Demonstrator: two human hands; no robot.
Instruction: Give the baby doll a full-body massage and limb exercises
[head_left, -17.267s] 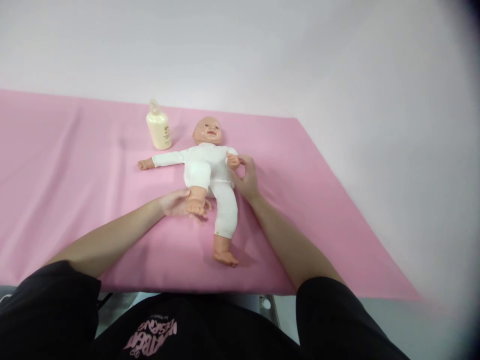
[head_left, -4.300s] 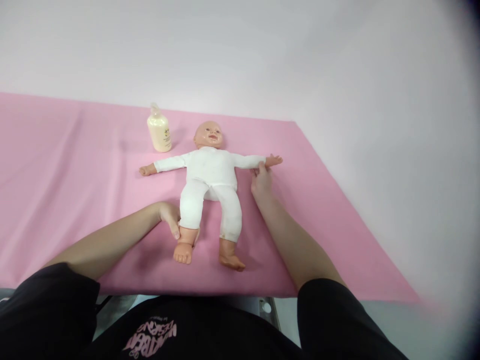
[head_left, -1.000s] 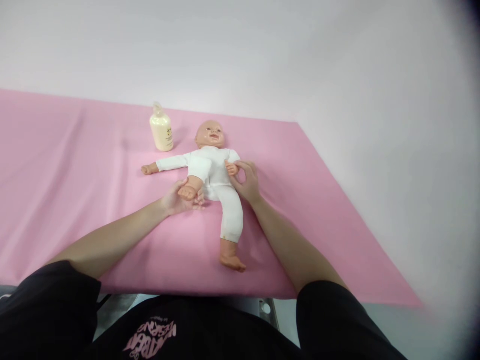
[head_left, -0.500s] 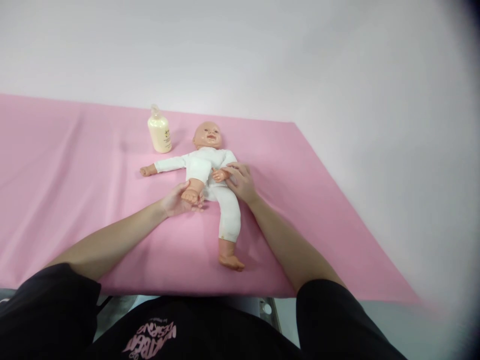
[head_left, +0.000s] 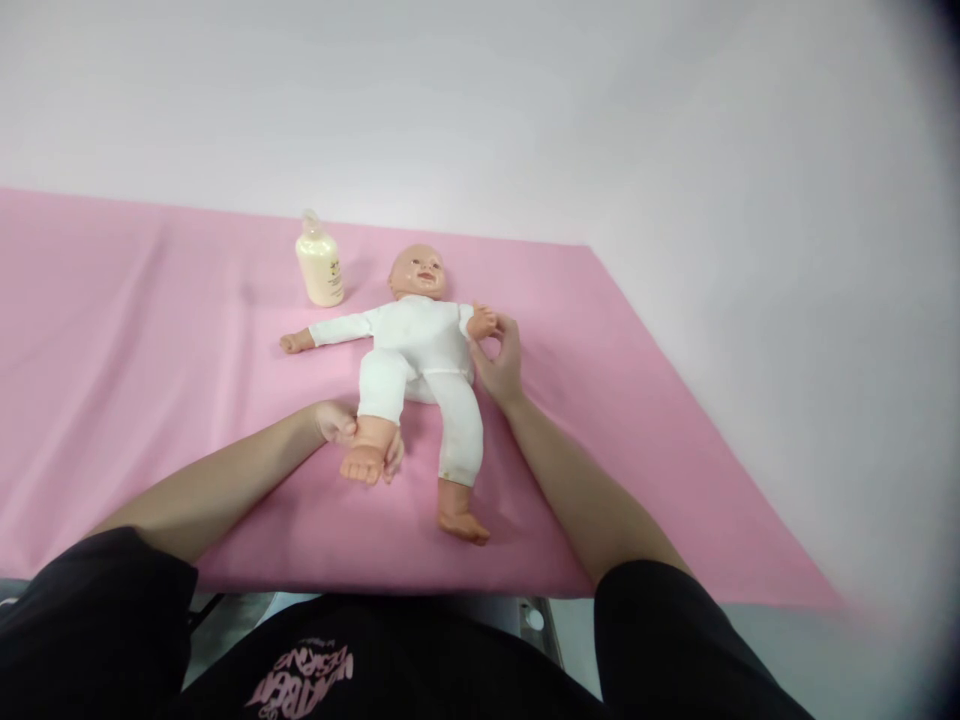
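A baby doll [head_left: 426,335] with a white cloth body lies on its back, its head toward the far side. My left hand [head_left: 337,424] is wrapped round the doll's lower leg on the left, just above the foot [head_left: 363,464]; the fingers show partly from behind it. That leg is bent and raised a little. With fingers and thumb, my right hand [head_left: 501,355] holds the doll's hand [head_left: 481,321] on the right, beside its shoulder. The other arm [head_left: 341,328] stretches out to the left, and the other leg [head_left: 460,430] lies straight toward me.
A pink cloth [head_left: 180,380] covers the table, with soft folds on the left. A cream-coloured pump bottle [head_left: 321,268] stands upright at the far side, left of the doll's head. Behind the table is a pale wall [head_left: 480,110].
My left hand has drawn the doll's leg down toward me and left. My right hand has moved the doll's hand from its belly outward and up to beside the shoulder.
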